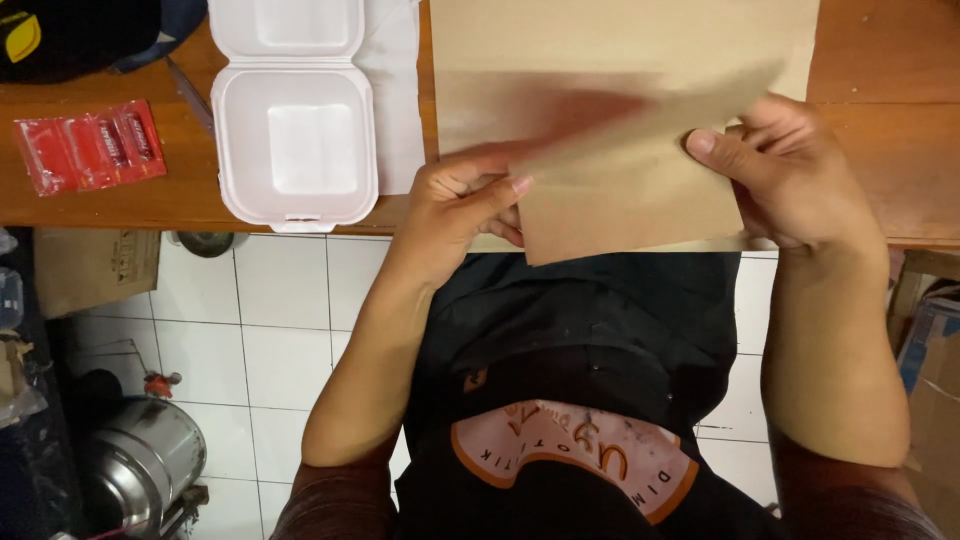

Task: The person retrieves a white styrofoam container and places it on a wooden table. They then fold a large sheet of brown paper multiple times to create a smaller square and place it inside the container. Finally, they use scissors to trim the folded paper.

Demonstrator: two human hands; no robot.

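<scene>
Both my hands hold a sheet of brown paper over the near edge of a wooden table. My left hand pinches the sheet's lower left side, thumb on top. My right hand grips its right edge, thumb pressed on the paper. The upper flap of the sheet is blurred, partly lifted or folded. More brown paper lies flat beneath it, reaching the far side of the view.
An open white foam clamshell box lies left of the paper, on a white sheet. Red sauce sachets lie at the far left, near a dark cap. Below the table: white tiled floor, a metal pot, cardboard boxes.
</scene>
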